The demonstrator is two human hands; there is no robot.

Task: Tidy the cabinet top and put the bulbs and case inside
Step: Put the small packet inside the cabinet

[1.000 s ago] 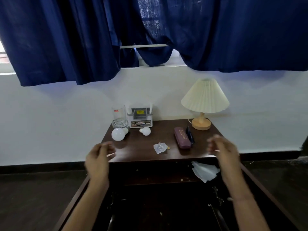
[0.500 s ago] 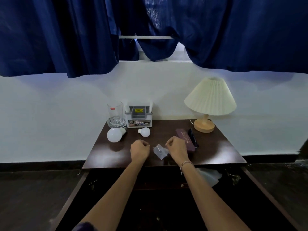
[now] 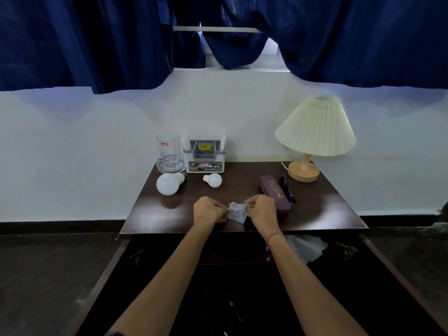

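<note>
A dark wooden cabinet top (image 3: pixel 315 214) carries a large white bulb (image 3: pixel 168 183) at the left and a small white bulb (image 3: pixel 213 180) near the middle back. A maroon case (image 3: pixel 275 193) lies to the right, with a dark object beside it. Near the front edge, my left hand (image 3: pixel 209 210) and my right hand (image 3: pixel 261 209) both pinch a small clear plastic wrapper (image 3: pixel 237 212) that rests on the top between them. Below, the cabinet stands open and dark inside, with both doors swung outward.
A clear glass (image 3: pixel 168 151) in a glass dish and a grey-white organiser box (image 3: pixel 204 158) stand at the back left. A pleated cream lamp (image 3: pixel 315 132) on a wooden base occupies the back right. White crumpled paper (image 3: pixel 305 246) lies inside the cabinet. Blue curtains hang above.
Both hands came in from the cabinet's sides to the middle of the top and closed on the clear wrapper. The view has drawn closer to the cabinet.
</note>
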